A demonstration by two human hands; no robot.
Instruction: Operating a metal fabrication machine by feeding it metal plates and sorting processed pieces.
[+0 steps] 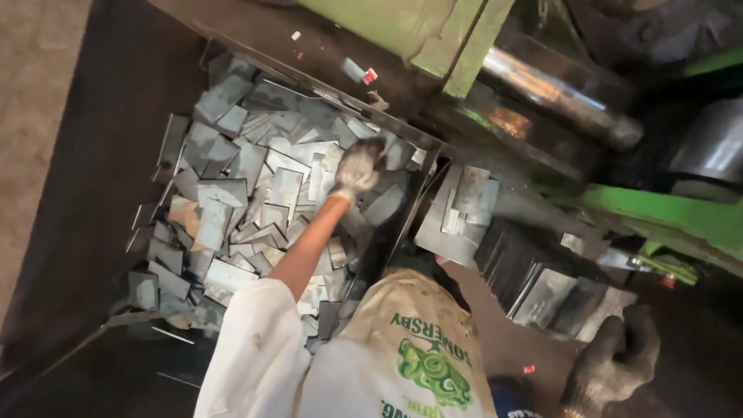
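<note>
My left hand [357, 166], in a pale dirty work glove, reaches out at the end of a bare forearm over a bin [402, 232] heaped with flat grey metal plates [232, 193]. Its fingers curl around the edge of one plate [379, 149] at the top right of the heap. My right hand [611, 360], in a dark worn glove, hangs low at the bottom right with its fingers loosely apart and nothing in it. It is just right of a leaning stack of plates [553, 298].
A green machine frame [433, 31] with a shiny steel roller [557, 89] runs across the top right. Several plates lie on a dark ledge [464, 205] beside the bin. A brown floor [39, 116] lies at left. My white shirt and printed apron [410, 356] fill the bottom.
</note>
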